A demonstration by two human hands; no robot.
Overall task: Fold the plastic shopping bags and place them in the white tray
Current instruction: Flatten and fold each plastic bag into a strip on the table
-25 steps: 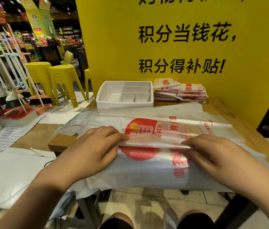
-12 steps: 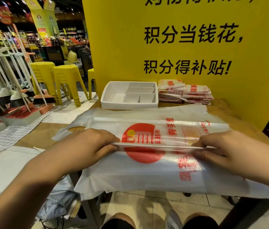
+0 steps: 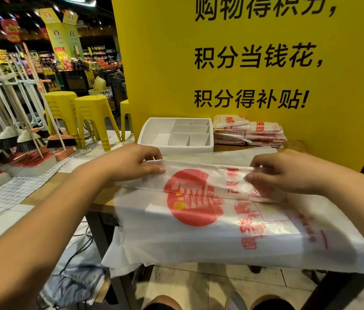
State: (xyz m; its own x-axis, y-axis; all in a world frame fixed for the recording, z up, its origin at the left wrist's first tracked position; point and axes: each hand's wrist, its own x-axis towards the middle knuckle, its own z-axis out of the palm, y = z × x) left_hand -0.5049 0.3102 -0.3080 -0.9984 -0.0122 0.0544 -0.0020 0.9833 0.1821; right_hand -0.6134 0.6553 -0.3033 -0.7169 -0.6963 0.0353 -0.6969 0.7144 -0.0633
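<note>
– While I look down from the head camera, a yellow sign board (image 3: 266,86) fills the back, with shop shelves, brooms (image 3: 20,130) and yellow stools (image 3: 91,113) off to the left. A wooden table (image 3: 102,198) lies mostly under the plastic bag (image 3: 199,238), which drapes over its near edge.
– Anything hard to read?
– The bag hides the table's right side, and the red print near the fold blurs. The white tray (image 3: 154,133) stands behind the bag, beside a stack of folded bags (image 3: 255,135).
– And the hands?
– My left hand (image 3: 131,162) and right hand (image 3: 288,173) each pinch the folded edge. Since half a second ago they have carried it away from me, towards the tray.
</note>
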